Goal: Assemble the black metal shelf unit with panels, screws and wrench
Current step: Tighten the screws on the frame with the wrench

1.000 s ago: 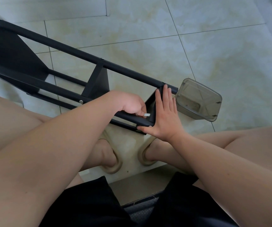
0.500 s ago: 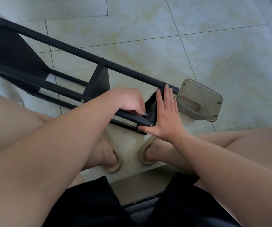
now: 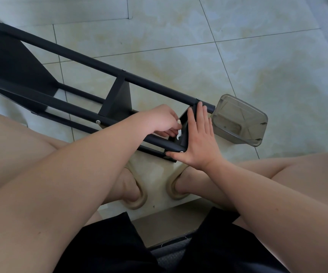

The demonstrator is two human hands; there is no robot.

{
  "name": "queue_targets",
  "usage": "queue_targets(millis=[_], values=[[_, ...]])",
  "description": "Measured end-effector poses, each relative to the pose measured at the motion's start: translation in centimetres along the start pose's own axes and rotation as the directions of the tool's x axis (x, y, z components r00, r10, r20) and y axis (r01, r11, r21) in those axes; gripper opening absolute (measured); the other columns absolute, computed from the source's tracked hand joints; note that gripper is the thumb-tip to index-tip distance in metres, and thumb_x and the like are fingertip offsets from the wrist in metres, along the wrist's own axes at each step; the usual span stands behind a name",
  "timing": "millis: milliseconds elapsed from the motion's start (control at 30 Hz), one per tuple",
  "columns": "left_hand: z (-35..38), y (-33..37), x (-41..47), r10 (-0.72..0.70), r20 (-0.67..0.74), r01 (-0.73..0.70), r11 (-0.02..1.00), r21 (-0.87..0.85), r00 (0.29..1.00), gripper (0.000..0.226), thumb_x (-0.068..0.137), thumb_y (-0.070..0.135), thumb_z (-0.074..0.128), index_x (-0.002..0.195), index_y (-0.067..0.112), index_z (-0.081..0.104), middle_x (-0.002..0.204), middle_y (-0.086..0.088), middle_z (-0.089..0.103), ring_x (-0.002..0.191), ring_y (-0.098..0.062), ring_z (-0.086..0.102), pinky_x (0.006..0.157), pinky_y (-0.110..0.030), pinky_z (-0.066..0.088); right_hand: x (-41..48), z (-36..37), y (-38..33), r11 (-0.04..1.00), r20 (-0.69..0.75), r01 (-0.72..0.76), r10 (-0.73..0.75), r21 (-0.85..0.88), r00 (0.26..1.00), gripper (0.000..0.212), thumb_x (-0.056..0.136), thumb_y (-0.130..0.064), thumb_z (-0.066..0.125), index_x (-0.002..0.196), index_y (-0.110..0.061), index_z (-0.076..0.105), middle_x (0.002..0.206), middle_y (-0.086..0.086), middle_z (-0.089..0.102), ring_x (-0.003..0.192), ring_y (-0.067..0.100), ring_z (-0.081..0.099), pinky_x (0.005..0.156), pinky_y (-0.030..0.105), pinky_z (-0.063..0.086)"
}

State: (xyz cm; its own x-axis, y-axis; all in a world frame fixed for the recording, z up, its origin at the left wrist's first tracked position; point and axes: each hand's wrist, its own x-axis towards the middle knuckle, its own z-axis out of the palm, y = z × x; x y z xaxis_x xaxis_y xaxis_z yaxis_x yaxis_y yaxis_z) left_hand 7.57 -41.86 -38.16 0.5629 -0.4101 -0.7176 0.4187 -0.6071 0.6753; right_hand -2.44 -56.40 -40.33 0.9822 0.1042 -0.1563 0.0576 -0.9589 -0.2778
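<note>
Now sits over the black metal shelf unit (image 3: pixel 76 56), laid on its side across the tiled floor (image 3: pixel 257 56) with its near end just ahead of the knees. Presses the right hand (image 3: pixel 200 142) flat against the end panel (image 3: pixel 185 119) at that near end, fingers straight and together, thumb spread along the unit's lower rail beside a screw head (image 3: pixel 181 151). Pinches a small silvery wrench (image 3: pixel 179 133) in the curled fingers of the left hand (image 3: pixel 159 121), just inside the same panel; cannot tell whether touching it. Has a clear plastic container (image 3: pixel 240 121) on the floor just past the unit's near end. Wears tan sandals (image 3: pixel 137 201), planted just short of that end.
</note>
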Motion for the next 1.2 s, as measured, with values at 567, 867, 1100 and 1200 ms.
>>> queue_targets(millis=[567, 867, 1100, 1200], values=[[-0.40, 0.44, -0.30, -0.041, 0.032, 0.042, 0.999, -0.015, 0.999, 0.018, 0.094, 0.024, 0.068, 0.109, 0.016, 0.062, 0.080, 0.005, 0.076, 0.077, -0.009, 0.071, 0.068, -0.024, 0.050, 0.06, 0.05, 0.12, 1.000, 0.006, 0.001, -0.001, 0.000, 1.000, 0.138, 0.062, -0.088, 0.050, 0.161, -0.004, 0.004, 0.167, 0.020, -0.012, 0.154, 0.033, -0.015, 0.126, 0.052, 0.004], [0.11, 0.08, 0.13, -0.027, 0.026, 0.029, 0.997, -0.069, 0.999, 0.016, 0.096, 0.019, 0.064, 0.110, 0.013, 0.063, 0.078, 0.004, 0.075, 0.075, -0.009, 0.071, 0.066, -0.022, 0.050, 0.06, 0.03, 0.11, 1.000, -0.001, 0.000, 0.000, 0.010, 1.000, 0.137, 0.061, -0.087, 0.050, 0.161, -0.004, 0.004, 0.167, 0.020, -0.013, 0.154, 0.033, -0.015, 0.126, 0.052, 0.002], [0.03, 0.68, -0.22, -0.043, 0.056, 0.041, 0.998, 0.043, 0.997, 0.013, 0.098, 0.022, 0.061, 0.108, 0.015, 0.058, 0.080, 0.003, 0.074, 0.076, -0.009, 0.070, 0.071, -0.025, 0.049, -0.03, 0.00, 0.02, 1.000, -0.004, 0.008, -0.008, 0.006, 1.000, 0.136, 0.062, -0.087, 0.049, 0.161, -0.004, 0.006, 0.167, 0.020, -0.011, 0.154, 0.034, -0.014, 0.126, 0.055, 0.006], [-0.15, 0.77, -0.21, -0.061, 0.066, 0.059, 0.998, 0.035, 0.996, 0.011, 0.099, 0.022, 0.060, 0.107, 0.014, 0.060, 0.080, 0.002, 0.075, 0.077, -0.010, 0.070, 0.067, -0.023, 0.048, 0.00, 0.03, 0.06, 1.000, -0.013, 0.009, -0.009, 0.005, 1.000, 0.136, 0.063, -0.087, 0.050, 0.160, -0.003, 0.007, 0.167, 0.021, -0.010, 0.155, 0.034, -0.013, 0.125, 0.056, 0.008]])
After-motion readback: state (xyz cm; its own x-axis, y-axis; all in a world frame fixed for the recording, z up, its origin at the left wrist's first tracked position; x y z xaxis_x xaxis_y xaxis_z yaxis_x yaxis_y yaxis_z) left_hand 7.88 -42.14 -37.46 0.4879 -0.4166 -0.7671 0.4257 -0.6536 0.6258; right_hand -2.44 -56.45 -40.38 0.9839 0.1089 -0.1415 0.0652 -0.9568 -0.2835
